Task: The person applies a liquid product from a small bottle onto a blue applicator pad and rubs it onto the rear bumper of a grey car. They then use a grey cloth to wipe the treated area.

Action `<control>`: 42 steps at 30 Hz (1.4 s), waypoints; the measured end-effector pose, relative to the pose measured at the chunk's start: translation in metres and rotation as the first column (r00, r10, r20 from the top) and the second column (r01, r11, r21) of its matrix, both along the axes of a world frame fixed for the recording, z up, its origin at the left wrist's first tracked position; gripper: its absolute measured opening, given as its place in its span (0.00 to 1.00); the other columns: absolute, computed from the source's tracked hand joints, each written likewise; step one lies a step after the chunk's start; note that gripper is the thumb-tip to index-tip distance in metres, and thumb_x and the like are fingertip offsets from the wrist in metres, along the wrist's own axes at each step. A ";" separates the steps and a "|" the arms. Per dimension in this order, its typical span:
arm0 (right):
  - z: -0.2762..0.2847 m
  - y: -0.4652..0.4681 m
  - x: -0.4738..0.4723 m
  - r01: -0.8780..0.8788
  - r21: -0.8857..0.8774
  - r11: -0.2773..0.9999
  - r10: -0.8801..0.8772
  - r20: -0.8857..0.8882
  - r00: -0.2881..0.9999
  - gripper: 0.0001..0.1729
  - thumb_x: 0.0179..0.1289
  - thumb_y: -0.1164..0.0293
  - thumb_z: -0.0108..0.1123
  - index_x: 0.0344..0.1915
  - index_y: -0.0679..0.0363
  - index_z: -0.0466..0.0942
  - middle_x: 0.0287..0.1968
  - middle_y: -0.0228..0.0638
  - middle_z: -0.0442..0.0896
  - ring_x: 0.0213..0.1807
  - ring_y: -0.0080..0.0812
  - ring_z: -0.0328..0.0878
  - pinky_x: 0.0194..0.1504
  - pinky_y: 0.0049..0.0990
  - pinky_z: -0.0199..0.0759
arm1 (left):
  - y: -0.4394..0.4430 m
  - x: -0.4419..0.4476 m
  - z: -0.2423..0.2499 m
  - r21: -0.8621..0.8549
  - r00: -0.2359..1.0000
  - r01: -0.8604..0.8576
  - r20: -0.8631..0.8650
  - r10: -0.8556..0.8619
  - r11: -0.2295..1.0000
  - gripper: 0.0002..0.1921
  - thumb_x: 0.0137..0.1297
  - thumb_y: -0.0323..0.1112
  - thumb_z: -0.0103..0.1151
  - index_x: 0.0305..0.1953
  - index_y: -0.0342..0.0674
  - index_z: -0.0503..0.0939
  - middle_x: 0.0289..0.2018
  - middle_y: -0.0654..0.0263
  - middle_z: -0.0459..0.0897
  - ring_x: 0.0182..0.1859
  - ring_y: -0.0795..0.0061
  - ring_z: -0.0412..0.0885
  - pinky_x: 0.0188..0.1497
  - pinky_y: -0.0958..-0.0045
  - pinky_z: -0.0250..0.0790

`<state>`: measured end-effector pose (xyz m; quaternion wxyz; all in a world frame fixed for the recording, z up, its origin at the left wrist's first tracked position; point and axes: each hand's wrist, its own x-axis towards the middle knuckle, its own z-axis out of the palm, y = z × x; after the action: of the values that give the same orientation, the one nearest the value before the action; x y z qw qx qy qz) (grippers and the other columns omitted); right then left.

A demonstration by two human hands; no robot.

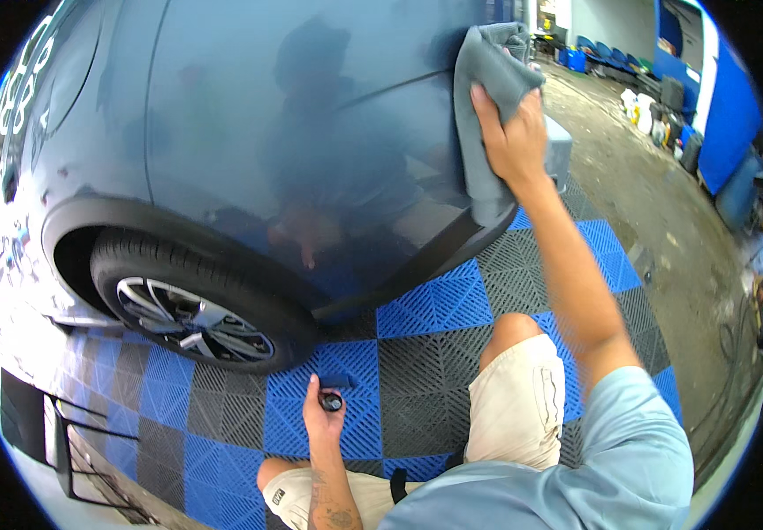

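Observation:
My right hand [517, 142] presses a grey cloth [487, 159] against the corner of a dark blue-grey car's bumper [355, 146]. The cloth is folded and hangs down along the bodywork. Low in front of me, my left hand [323, 411] grips a small dark bottle [330, 401], seen from its top end. A small blue block [337, 381] is at the fingers of that hand; whether it is held too, I cannot tell. The car's wheel [196, 318] stands to the left, under a black plastic arch trim [109, 212].
Blue and dark grey slatted floor tiles [434, 298] lie beneath the car and me. Behind my right arm is a grey box [558, 149]. A black metal frame [66, 444] stands lower left. Bottles [643, 116] and blue chairs [603, 52] line the far right.

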<state>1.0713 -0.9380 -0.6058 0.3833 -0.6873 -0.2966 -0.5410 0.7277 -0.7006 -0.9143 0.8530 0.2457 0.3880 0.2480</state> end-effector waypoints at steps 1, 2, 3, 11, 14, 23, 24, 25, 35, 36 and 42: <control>0.002 0.013 -0.010 0.032 0.192 0.981 -0.008 -0.121 0.993 0.55 0.62 0.43 0.62 0.68 0.82 0.56 0.71 0.73 0.57 0.76 0.65 0.53 0.77 0.48 0.44 | -0.001 -0.002 -0.009 -0.018 0.999 0.025 -0.036 -0.026 1.000 0.15 0.66 0.47 0.68 0.28 0.49 0.76 0.22 0.71 0.77 0.27 0.74 0.77 0.29 0.71 0.70; 0.002 0.024 -0.022 0.072 0.298 0.952 -0.019 -0.175 0.984 0.61 0.64 0.39 0.59 0.68 0.91 0.50 0.69 0.83 0.55 0.75 0.69 0.53 0.77 0.48 0.43 | -0.003 -0.001 -0.018 -0.058 0.998 0.018 -0.054 -0.021 0.998 0.15 0.65 0.47 0.69 0.28 0.49 0.76 0.21 0.71 0.77 0.25 0.74 0.77 0.27 0.71 0.71; -0.006 0.041 -0.040 0.115 0.285 0.951 -0.113 -0.023 0.993 0.46 0.66 0.47 0.60 0.63 0.83 0.65 0.69 0.65 0.67 0.73 0.63 0.59 0.77 0.46 0.41 | -0.005 -0.002 -0.026 -0.068 0.996 0.058 -0.057 -0.062 0.996 0.15 0.65 0.47 0.69 0.28 0.48 0.76 0.21 0.70 0.77 0.26 0.73 0.78 0.27 0.73 0.73; -0.055 0.026 -0.049 -0.147 -0.319 0.936 0.182 0.082 0.980 0.49 0.35 0.59 0.68 0.66 0.44 0.74 0.76 0.38 0.64 0.81 0.45 0.51 0.78 0.52 0.40 | 0.008 -0.017 -0.068 -0.273 0.981 0.184 0.108 -0.160 0.944 0.23 0.64 0.56 0.66 0.19 0.48 0.73 0.23 0.68 0.80 0.28 0.67 0.80 0.26 0.71 0.73; -0.023 -0.011 0.015 0.034 -0.098 0.995 -0.028 0.063 0.998 0.50 0.52 0.50 0.69 0.73 0.52 0.63 0.75 0.47 0.62 0.76 0.56 0.57 0.75 0.54 0.49 | 0.013 -0.028 -0.081 -0.247 0.985 0.173 0.058 -0.164 0.953 0.23 0.65 0.56 0.64 0.21 0.47 0.75 0.23 0.69 0.80 0.29 0.68 0.80 0.26 0.71 0.73; 0.064 -0.076 0.080 0.019 0.321 0.947 0.211 -0.663 0.718 0.46 0.67 0.33 0.49 0.62 0.65 0.74 0.61 0.61 0.76 0.63 0.58 0.74 0.66 0.46 0.66 | 0.021 -0.061 -0.088 -0.201 0.989 0.149 0.011 -0.150 0.968 0.22 0.67 0.57 0.63 0.24 0.46 0.78 0.23 0.67 0.80 0.30 0.68 0.80 0.28 0.70 0.73; 0.047 -0.063 0.060 -0.002 0.325 0.946 0.179 -0.517 0.837 0.47 0.68 0.35 0.48 0.66 0.69 0.70 0.65 0.67 0.70 0.70 0.61 0.65 0.73 0.49 0.54 | 0.021 -0.063 -0.086 -0.215 0.988 0.154 0.007 -0.157 0.964 0.23 0.67 0.57 0.62 0.23 0.45 0.78 0.23 0.67 0.79 0.31 0.68 0.80 0.29 0.69 0.72; 0.026 -0.048 0.036 -0.031 0.343 0.939 0.180 -0.412 0.893 0.47 0.70 0.39 0.49 0.67 0.73 0.65 0.70 0.69 0.63 0.74 0.64 0.56 0.77 0.50 0.45 | 0.021 -0.063 -0.085 -0.222 0.986 0.147 -0.040 -0.160 0.964 0.23 0.67 0.57 0.62 0.24 0.45 0.78 0.23 0.67 0.79 0.31 0.68 0.80 0.28 0.69 0.73; -0.014 -0.042 0.019 0.101 0.138 0.985 -0.069 -0.220 0.973 0.49 0.60 0.51 0.61 0.69 0.77 0.61 0.74 0.67 0.56 0.78 0.63 0.50 0.76 0.54 0.42 | 0.010 -0.064 -0.072 -0.186 0.978 0.111 -0.153 -0.140 0.976 0.21 0.68 0.56 0.62 0.26 0.49 0.75 0.23 0.66 0.78 0.31 0.67 0.79 0.28 0.69 0.72; 0.002 -0.055 0.042 0.024 0.260 0.965 0.092 -0.426 0.900 0.54 0.67 0.37 0.50 0.70 0.78 0.60 0.73 0.66 0.59 0.77 0.61 0.52 0.77 0.50 0.45 | 0.009 -0.067 -0.071 -0.185 0.980 0.099 -0.152 -0.128 0.978 0.21 0.68 0.56 0.62 0.25 0.49 0.74 0.24 0.65 0.78 0.31 0.67 0.79 0.28 0.70 0.71; 0.028 -0.076 0.075 0.016 0.440 0.898 0.213 -0.466 0.859 0.44 0.67 0.38 0.53 0.51 0.75 0.78 0.46 0.58 0.85 0.52 0.52 0.83 0.55 0.44 0.74 | 0.007 -0.077 -0.065 -0.160 0.991 0.074 -0.102 -0.091 0.984 0.21 0.66 0.57 0.64 0.25 0.49 0.72 0.24 0.66 0.78 0.31 0.68 0.79 0.27 0.68 0.71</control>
<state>1.1465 -1.0138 -0.5774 0.6164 -0.6863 -0.0957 -0.3739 0.6507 -0.6935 -0.9796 0.8567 0.2073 0.4416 0.1677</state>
